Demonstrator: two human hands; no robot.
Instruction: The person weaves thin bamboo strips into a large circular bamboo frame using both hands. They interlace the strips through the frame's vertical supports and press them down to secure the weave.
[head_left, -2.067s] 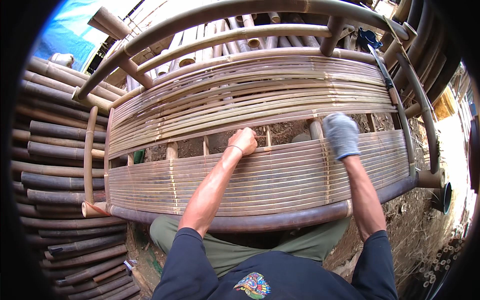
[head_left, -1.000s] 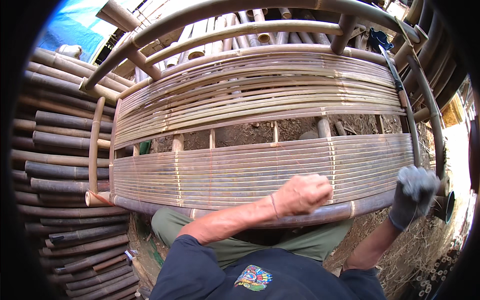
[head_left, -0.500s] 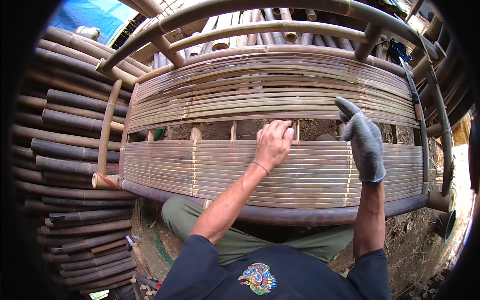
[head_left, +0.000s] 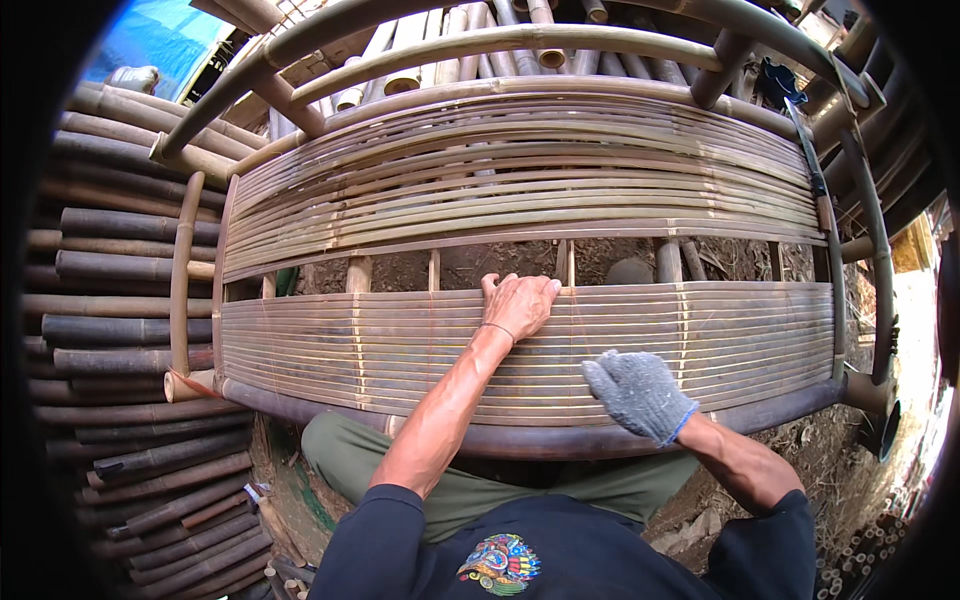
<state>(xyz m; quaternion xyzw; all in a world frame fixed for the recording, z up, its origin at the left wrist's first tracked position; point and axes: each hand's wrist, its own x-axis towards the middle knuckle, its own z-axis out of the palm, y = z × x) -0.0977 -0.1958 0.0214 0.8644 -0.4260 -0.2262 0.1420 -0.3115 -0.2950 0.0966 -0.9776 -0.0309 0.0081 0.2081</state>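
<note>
My bare left hand (head_left: 522, 303) is closed over the far edge of the near bamboo slat panel (head_left: 480, 375), its fingers curled around the outermost slat beside a narrow crosspiece (head_left: 571, 264). My right hand (head_left: 642, 395), in a grey knit glove, is held as a fist above the same panel, closer to me. A thin red string (head_left: 577, 335) runs faintly over the slats between the two hands; its end seems to be in the glove, though the fingers hide it. Another red string line (head_left: 431, 335) crosses the slats left of my left hand.
Looser bamboo strips (head_left: 520, 185) lie across the bench frame's far half, beyond a gap. A long blade-like tool (head_left: 812, 160) rests along the right side. Bamboo poles (head_left: 130, 300) are stacked at left. A thick dark front rail (head_left: 560, 441) passes before my knees.
My gloved right hand has come down from over the gap toward me and leftward, and its fingers have curled in. My left hand stays at the slat edge. The whole view has shifted slightly.
</note>
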